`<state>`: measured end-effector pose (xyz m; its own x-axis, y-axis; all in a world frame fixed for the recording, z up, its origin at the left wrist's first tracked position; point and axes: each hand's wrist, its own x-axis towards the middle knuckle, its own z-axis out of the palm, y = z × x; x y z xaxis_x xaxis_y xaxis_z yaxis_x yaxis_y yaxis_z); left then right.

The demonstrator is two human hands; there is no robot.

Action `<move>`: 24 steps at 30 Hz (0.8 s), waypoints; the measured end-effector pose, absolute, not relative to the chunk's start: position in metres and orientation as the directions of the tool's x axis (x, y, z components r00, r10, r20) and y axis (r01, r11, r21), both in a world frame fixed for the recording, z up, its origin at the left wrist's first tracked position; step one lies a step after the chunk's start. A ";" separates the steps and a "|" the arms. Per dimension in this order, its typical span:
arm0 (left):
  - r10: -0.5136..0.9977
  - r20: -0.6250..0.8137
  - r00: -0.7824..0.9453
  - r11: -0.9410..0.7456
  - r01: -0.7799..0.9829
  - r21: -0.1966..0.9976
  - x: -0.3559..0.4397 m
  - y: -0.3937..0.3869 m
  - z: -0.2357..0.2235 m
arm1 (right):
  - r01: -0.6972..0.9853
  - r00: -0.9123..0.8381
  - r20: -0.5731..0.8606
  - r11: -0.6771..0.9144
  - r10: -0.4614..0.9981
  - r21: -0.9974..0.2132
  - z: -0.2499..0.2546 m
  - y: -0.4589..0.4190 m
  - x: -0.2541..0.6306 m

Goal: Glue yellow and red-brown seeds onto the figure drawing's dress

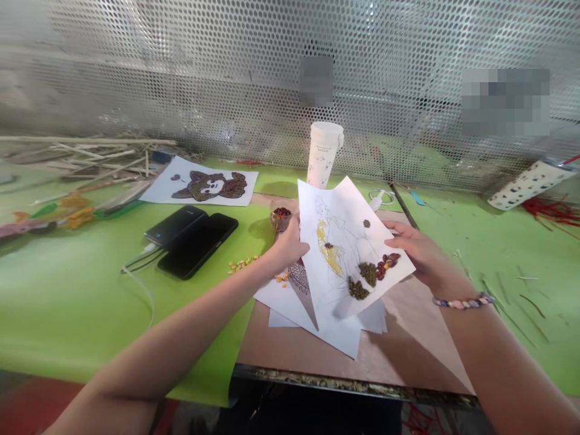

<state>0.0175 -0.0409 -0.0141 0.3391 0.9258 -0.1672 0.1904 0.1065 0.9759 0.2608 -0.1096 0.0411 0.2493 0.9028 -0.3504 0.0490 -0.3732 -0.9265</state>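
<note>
Both hands lift a white paper sheet [335, 241] with a pencil drawing, tilted above the table. My left hand [290, 244] pinches its left edge, and my right hand [414, 251], with a beaded bracelet at the wrist, grips the right edge. On the sheet lie green beans [362, 281], red beans [388, 264] and a yellow patch [330, 251] that looks wet. Beneath it are more sheets of paper [348, 344], one with a printed pattern. Just behind my left hand stands a small container of red beans [281, 216]. Yellow corn kernels [242, 264] are scattered beside my left forearm.
To the left lie a black phone [199, 244] and a power bank [176, 226] with a white cable. A finished-looking animal picture [203, 184] rests behind them. A white cup [324, 154] stands at the back; a patterned cup [528, 184] leans at right. Perforated metal [254, 78] borders the table.
</note>
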 end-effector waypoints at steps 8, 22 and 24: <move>0.930 -0.085 0.359 0.008 0.210 0.978 0.024 -0.029 -0.015 | 0.076 0.153 -0.353 -0.367 0.923 -0.927 0.038 -0.084 0.277; 0.924 0.001 0.382 -0.143 0.345 0.928 0.024 -0.018 -0.036 | 0.450 0.319 -0.371 -0.484 0.872 -0.751 0.008 -0.057 0.272; 0.925 -0.001 0.381 -0.149 0.363 0.920 0.022 -0.017 -0.037 | 0.502 0.344 -0.304 -0.447 0.888 -0.740 0.004 -0.061 0.275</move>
